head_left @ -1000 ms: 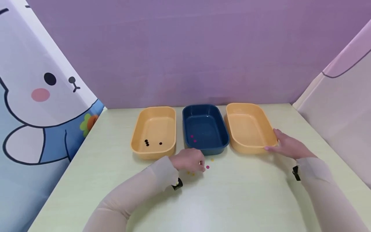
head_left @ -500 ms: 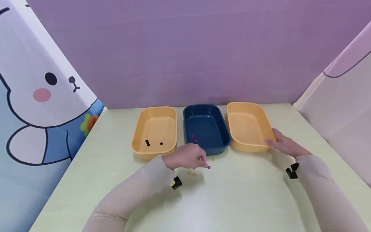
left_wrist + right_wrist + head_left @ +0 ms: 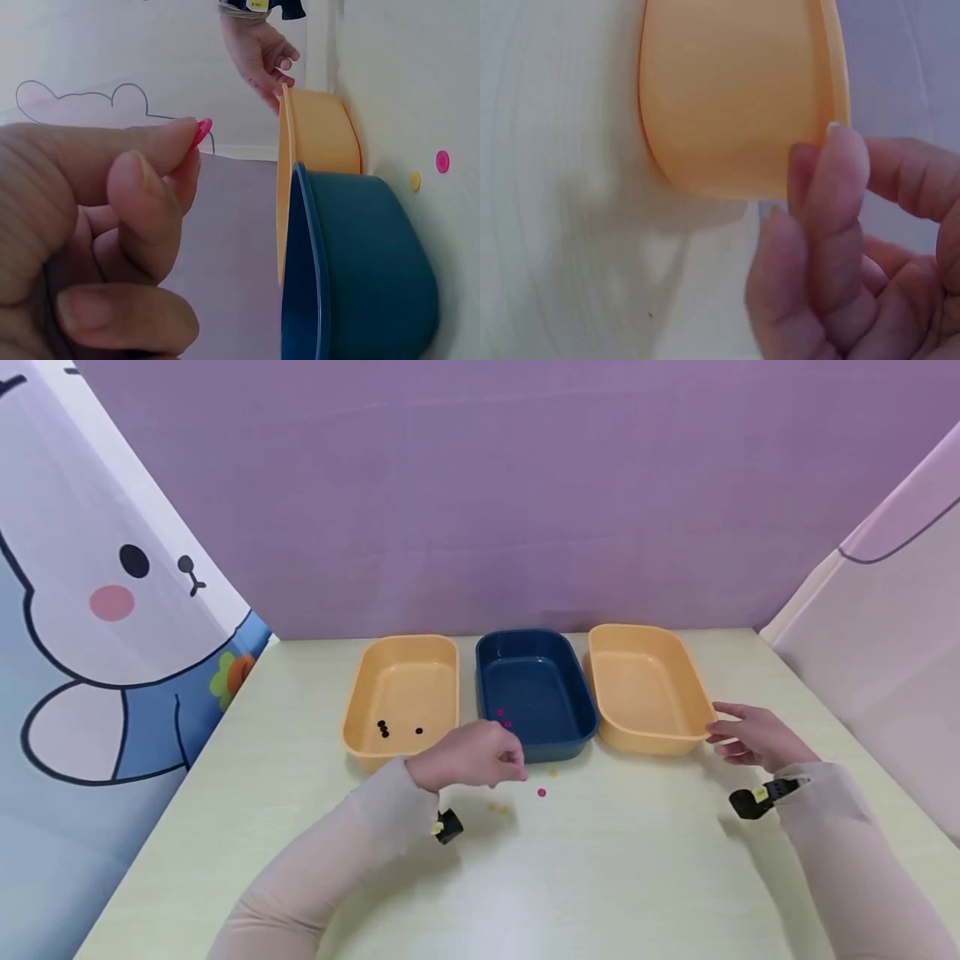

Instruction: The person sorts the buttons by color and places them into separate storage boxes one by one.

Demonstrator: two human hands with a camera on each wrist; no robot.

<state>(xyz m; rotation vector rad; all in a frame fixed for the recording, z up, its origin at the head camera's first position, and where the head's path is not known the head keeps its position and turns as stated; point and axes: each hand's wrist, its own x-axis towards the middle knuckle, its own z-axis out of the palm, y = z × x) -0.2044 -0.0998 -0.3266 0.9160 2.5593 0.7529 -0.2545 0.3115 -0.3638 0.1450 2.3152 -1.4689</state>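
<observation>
My left hand (image 3: pixel 472 756) is raised just in front of the blue tray (image 3: pixel 558 749). Its thumb and index finger pinch a small pink button (image 3: pixel 201 133), seen in the left wrist view; the head view hides it. On the table lie another pink button (image 3: pixel 542 792) and several yellow buttons (image 3: pixel 504 810). My right hand (image 3: pixel 761 735) is at the near right corner of the right-hand yellow tray (image 3: pixel 648 743), fingers loosely bent, fingertips right at the rim (image 3: pixel 840 82).
Left of the blue tray stands another yellow tray (image 3: pixel 405 647) with several black buttons (image 3: pixel 385 729) in it. Two pink buttons (image 3: pixel 500 712) lie inside the blue tray. A purple cloth (image 3: pixel 480 493) hangs behind the table (image 3: pixel 615 877).
My left hand has come up and slightly left from the table, pinching a pink button. My right hand's fingers have loosened at the tray's corner, and its wrist has turned.
</observation>
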